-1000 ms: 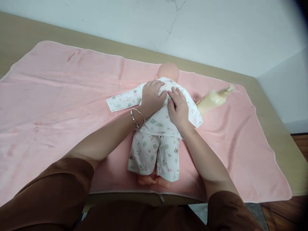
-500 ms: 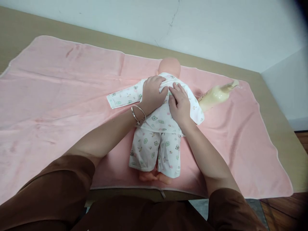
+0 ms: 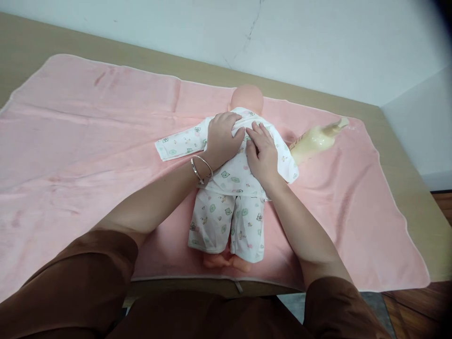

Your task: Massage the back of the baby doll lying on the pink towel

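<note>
A baby doll (image 3: 247, 96) lies on a pink towel (image 3: 106, 108), the smooth back of its head towards the wall and its feet towards me. It wears a white printed top (image 3: 231, 176) and matching trousers (image 3: 212, 221). Flat on the upper back, my left hand (image 3: 224, 136) rests with fingers extended; a silver bangle (image 3: 201, 169) circles that wrist. My right hand (image 3: 263, 153) lies beside it on the right of the back, fingers spread over the cloth. Neither hand grasps anything. The doll's face is hidden.
Right of the doll, a pale yellow pump bottle (image 3: 316, 141) lies on its side on the towel. The towel covers most of a wooden table (image 3: 406, 165). A white wall (image 3: 318, 52) with a crack stands along the far edge.
Almost nothing differs. The whole view has shifted very slightly, while both hands stay in the same place on the doll's back.
</note>
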Demonstrator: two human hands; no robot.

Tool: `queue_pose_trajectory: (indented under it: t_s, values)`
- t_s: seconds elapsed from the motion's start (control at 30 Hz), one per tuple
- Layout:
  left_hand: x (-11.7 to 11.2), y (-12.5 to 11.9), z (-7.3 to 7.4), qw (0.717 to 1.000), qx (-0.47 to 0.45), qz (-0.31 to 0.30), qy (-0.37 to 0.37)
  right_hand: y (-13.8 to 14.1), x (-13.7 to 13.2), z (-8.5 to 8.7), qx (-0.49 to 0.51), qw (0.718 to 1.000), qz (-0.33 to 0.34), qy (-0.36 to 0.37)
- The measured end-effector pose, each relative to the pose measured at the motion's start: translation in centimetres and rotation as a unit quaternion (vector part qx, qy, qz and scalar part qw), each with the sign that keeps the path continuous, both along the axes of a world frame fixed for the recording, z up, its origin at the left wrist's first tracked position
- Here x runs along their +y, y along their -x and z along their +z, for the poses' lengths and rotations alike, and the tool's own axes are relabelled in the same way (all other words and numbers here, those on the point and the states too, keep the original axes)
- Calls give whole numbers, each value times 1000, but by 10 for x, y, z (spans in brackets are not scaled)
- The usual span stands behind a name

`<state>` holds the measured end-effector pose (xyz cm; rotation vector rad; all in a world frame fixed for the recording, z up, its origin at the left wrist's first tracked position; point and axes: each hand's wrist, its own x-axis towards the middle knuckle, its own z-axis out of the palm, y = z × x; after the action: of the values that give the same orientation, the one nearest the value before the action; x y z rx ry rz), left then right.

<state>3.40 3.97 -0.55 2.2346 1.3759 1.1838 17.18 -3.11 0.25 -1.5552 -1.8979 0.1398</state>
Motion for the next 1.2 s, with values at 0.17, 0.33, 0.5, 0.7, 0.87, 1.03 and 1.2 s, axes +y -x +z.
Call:
queue_pose_trajectory:
  t_s: [0.17, 0.33, 0.5, 0.7, 0.87, 1.03, 1.2]
  values:
    - [-1, -1, 2, 1000, 18, -6, 9, -3, 4, 2, -36, 998, 14, 51]
    - [-1, -3, 3, 998, 52, 12, 32, -7, 7, 6, -52, 995, 9, 82]
    - [-5, -3, 7, 996, 77, 25, 49, -12, 11, 8, -72, 994, 14, 85]
    - [-5, -2, 7, 995, 88, 24, 30, -12, 10, 7, -76, 995, 11, 65]
    - [-2, 0, 5, 996, 83, 24, 29, -7, 7, 13, -106, 991, -1, 82]
    - [-2, 1, 6, 996, 81, 21, 14, -1, 2, 20, -127, 988, -14, 90]
    - [-2, 4, 6, 996, 90, 17, -18, 14, -12, 30, -166, 980, -32, 101]
